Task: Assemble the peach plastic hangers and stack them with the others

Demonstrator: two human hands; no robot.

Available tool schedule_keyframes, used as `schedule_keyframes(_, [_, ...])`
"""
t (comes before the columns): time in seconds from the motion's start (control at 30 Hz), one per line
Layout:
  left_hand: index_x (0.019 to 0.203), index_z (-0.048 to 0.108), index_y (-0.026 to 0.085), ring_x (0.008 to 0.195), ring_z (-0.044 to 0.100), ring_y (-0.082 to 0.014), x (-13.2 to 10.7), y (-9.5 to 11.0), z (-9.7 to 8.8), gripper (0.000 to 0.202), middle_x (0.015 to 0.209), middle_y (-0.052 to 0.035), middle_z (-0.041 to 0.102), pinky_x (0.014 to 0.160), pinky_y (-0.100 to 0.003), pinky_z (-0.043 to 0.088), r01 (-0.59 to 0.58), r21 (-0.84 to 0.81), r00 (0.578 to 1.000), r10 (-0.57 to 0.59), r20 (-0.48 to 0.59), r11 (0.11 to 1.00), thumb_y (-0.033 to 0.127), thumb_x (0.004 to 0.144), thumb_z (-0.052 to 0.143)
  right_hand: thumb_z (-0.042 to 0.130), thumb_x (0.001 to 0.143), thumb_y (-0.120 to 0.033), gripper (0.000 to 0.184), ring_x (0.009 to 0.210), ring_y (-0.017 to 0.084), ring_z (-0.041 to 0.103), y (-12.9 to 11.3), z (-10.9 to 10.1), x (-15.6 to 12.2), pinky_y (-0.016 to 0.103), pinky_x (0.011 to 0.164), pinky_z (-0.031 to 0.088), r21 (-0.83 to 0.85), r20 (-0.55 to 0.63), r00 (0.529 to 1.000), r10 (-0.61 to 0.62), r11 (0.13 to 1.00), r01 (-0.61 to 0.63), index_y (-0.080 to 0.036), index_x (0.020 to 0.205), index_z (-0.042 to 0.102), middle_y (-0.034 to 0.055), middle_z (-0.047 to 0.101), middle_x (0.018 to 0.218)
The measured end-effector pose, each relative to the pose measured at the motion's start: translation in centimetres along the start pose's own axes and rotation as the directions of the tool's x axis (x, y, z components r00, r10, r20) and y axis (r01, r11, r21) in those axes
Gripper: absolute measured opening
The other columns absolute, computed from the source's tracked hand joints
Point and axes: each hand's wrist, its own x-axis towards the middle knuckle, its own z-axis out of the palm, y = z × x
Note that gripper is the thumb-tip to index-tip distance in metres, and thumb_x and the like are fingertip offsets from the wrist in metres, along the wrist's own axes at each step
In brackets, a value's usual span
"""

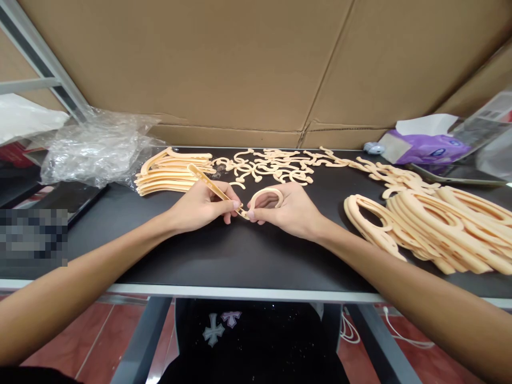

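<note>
My left hand (204,205) pinches a long, peach-coloured plastic hanger bar (202,177) that slants up to the left. My right hand (286,209) grips a curved peach hook piece (267,192) arching over its fingers. The end of the bar and the end of the hook meet between my fingertips at the middle of the black table (224,256). Both hands rest just above the tabletop, fingers closed on their pieces.
A neat stack of hanger bars (170,173) lies at the back left. Loose hooks (276,164) are scattered behind my hands. A big pile of assembled hangers (432,224) fills the right side. Crumpled clear plastic (94,146), a purple tissue pack (424,146) and cardboard walls (240,64) surround the table.
</note>
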Motion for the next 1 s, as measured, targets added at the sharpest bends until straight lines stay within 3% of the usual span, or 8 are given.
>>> schedule_keyframes(0.47, [0.074,0.066,0.013,0.054,0.067,-0.0132,0.33,-0.28,0.06,0.019,0.065,-0.0029,0.07,0.056,-0.023,0.052,0.026,-0.034,1.0,-0.027,-0.014,0.999,0.029,0.083,0.072,0.071,0.079,-0.023,0.012,0.06,0.012,0.06,0.71,0.66,-0.12,0.027,0.061,0.053,-0.136,-0.069,0.989,-0.132,0.983,0.121,-0.017,0.069,0.068,-0.0007,0.065,0.065])
schedule_keyframes(0.77, [0.073,0.066,0.012,0.051,0.066,-0.0121,0.54,-0.25,0.06,0.025,0.063,-0.0022,0.07,0.053,-0.02,0.051,0.027,-0.028,0.999,-0.028,-0.033,0.999,0.032,0.082,0.077,0.076,0.079,-0.035,0.022,0.06,0.012,0.061,0.71,0.28,0.23,0.028,0.061,0.054,-0.057,-0.031,0.993,-0.113,0.992,0.111,-0.017,0.069,0.067,0.0007,0.066,0.067])
schedule_keyframes(1.0, [0.081,0.071,0.012,0.052,0.063,-0.0099,0.46,-0.95,-0.32,0.017,0.069,-0.0012,0.07,0.053,-0.02,0.051,-0.031,-0.093,0.999,0.029,-0.026,0.995,0.027,0.079,0.08,0.084,0.07,-0.038,0.027,0.059,0.013,0.062,0.46,0.2,0.46,0.025,0.054,0.052,0.068,-0.09,0.99,-0.108,0.991,0.114,-0.017,0.071,0.068,0.0003,0.066,0.064])
